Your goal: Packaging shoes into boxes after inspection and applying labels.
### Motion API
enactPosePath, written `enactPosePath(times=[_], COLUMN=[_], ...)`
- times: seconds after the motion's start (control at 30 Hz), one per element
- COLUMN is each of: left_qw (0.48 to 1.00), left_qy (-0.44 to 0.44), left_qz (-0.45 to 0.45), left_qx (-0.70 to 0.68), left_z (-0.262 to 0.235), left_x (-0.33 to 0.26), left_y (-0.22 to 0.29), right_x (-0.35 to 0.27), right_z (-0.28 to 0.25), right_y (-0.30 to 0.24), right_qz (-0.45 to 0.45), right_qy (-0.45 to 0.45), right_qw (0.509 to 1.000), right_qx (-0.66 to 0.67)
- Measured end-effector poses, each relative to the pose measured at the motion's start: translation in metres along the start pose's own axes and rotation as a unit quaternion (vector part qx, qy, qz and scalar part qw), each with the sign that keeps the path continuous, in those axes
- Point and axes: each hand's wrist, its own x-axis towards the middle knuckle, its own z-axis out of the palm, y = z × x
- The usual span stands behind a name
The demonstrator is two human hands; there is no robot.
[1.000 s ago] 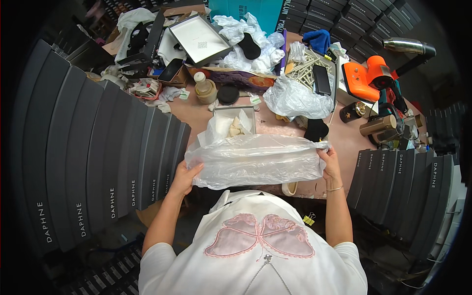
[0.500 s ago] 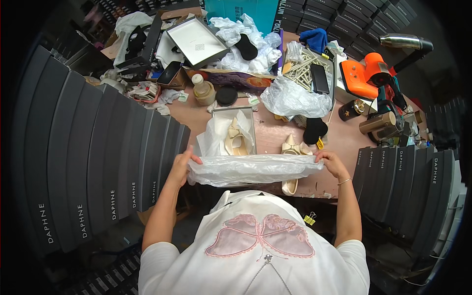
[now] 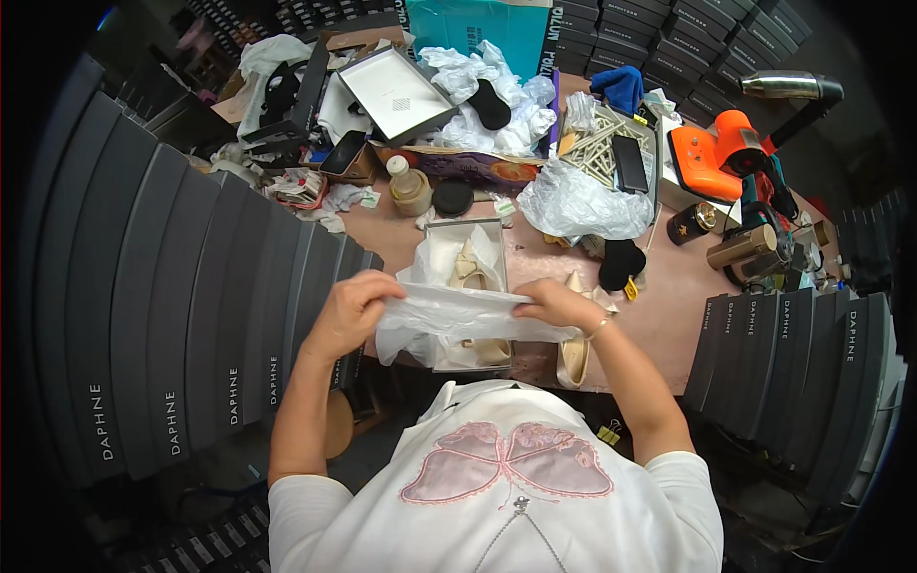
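A sheet of thin white tissue paper (image 3: 449, 310) is stretched between my two hands, above an open shoe box (image 3: 505, 250). My left hand (image 3: 355, 310) pinches its left end. Toward the other end, my right hand (image 3: 562, 307) grips the sheet between thumb and fingers. A cream shoe with a bow (image 3: 468, 271) lies in the box on more white paper. The sheet covers the middle of the box and the shoe. To the right of the box, another cream shoe (image 3: 573, 365) lies on the table, partly hidden by my right hand and the paper.
Stacked dark shoe boxes stand left (image 3: 215, 286) and right (image 3: 764, 353). Behind the work spot are a glue bottle (image 3: 409, 189), a black round lid (image 3: 453, 198), crumpled plastic (image 3: 583, 201), a tray of sticks (image 3: 602, 143) and a phone (image 3: 629, 163). An orange device (image 3: 702, 162) sits far right.
My hands have come closer together, the right one moving left. The sheet has shifted off the near end of the box, showing more of the shoe box beneath it.
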Motion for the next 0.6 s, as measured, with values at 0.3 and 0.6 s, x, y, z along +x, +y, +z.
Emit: enactPosePath(times=[0.3, 0.6], left_qw=[1.000, 0.999], left_qy=[0.020, 0.003], left_qz=[-0.014, 0.043], left_qx=[0.012, 0.019], left_z=[0.011, -0.014], left_x=[0.001, 0.017], left_y=[-0.020, 0.012], right_x=[-0.136, -0.003], right_z=[-0.049, 0.016], right_y=[0.070, -0.003], right_qz=[0.180, 0.011], right_qy=[0.110, 0.029], right_qw=[0.968, 0.998], right_qx=[-0.137, 0.052])
